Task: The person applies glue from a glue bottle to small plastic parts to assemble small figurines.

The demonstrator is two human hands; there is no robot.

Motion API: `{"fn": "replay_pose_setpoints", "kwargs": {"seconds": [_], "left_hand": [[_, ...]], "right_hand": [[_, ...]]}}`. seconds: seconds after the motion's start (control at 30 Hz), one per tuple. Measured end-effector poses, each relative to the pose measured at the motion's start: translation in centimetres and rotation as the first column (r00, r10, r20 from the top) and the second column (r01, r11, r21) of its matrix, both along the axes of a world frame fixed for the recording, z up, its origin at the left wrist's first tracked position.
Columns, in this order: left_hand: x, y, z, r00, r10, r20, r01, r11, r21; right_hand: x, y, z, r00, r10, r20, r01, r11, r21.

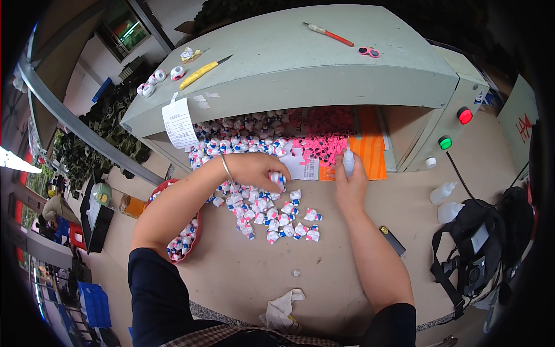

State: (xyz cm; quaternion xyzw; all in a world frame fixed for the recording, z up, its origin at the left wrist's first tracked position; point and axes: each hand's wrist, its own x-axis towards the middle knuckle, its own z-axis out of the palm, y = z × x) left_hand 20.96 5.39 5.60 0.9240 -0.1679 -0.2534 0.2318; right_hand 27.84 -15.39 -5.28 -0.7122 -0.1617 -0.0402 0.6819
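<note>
My left hand [254,170] is closed on one small white, pink and blue figurine [278,179], held above a loose cluster of the same figurines [272,217] on the beige table. My right hand [351,188] grips a small white squeeze bottle [348,161] upright, its nozzle pointing up, just right of the left hand. A metal bracelet [226,169] circles my left wrist. More figurines [243,139] lie in rows under the grey machine hood, beside a heap of small pink pieces [321,141] and an orange sheet [370,153].
A grey machine hood [289,63] with red [465,115] and green [444,142] buttons fills the back. On it lie a yellow knife [202,70], tape rolls [159,78], a brush [329,34]. A red bowl [193,243] of figurines sits left, spare bottles [445,202] and a black bag [480,243] right, a rag [283,309] near me.
</note>
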Motion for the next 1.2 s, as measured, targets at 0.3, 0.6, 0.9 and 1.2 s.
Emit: {"fn": "replay_pose_setpoints", "kwargs": {"seconds": [0.3, 0.6, 0.9, 1.2], "left_hand": [[11.2, 2.3, -3.5, 0.391, -0.007, 0.92, -0.409, 0.895, 0.18], [12.8, 2.3, -3.0, 0.506, 0.118, 0.854, -0.349, 0.934, 0.078], [11.2, 3.3, -2.7, 0.411, 0.095, 0.906, -0.367, 0.928, 0.069], [15.5, 3.7, -6.4, 0.23, 0.058, 0.971, -0.388, 0.921, 0.037]], "right_hand": [[0.0, 0.5, -0.9, 0.999, 0.02, -0.027, -0.018, 0.997, 0.072], [0.3, 0.5, -1.1, 1.0, -0.031, 0.001, 0.031, 0.999, 0.009], [0.5, 0.0, -1.1, 1.0, -0.005, 0.023, 0.004, 1.0, 0.02], [-0.3, 0.6, -0.7, 0.999, -0.008, -0.034, 0.01, 0.999, 0.042]]}}
